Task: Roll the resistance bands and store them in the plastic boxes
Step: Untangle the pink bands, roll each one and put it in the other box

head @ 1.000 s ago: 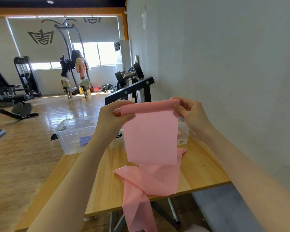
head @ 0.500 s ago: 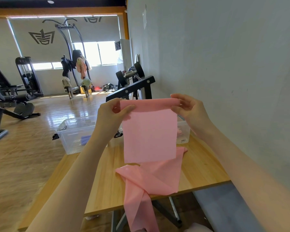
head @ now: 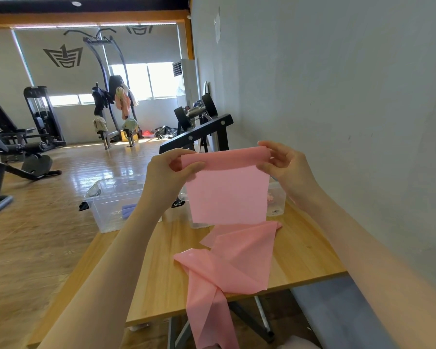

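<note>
A long pink resistance band point(head: 228, 195) hangs in front of me above the wooden table point(head: 307, 250). Its top edge is folded over into a narrow flat strip. My left hand point(head: 170, 176) pinches the left end of that strip and my right hand point(head: 283, 163) pinches the right end. The rest of the band lies crumpled on the table and trails off the near edge. A clear plastic box point(head: 111, 205) with purple rolls inside stands at the table's far left. A second clear box point(head: 277, 200) sits behind the band, mostly hidden.
A grey wall runs close along the right. A grey padded bench point(head: 337, 313) sits below the table's near right corner. Black gym machines and a dumbbell rack point(head: 199, 132) stand beyond the table on the wooden floor.
The tight roll at the top of the band has loosened into a flatter fold. Both hands stay at its ends at about the same height.
</note>
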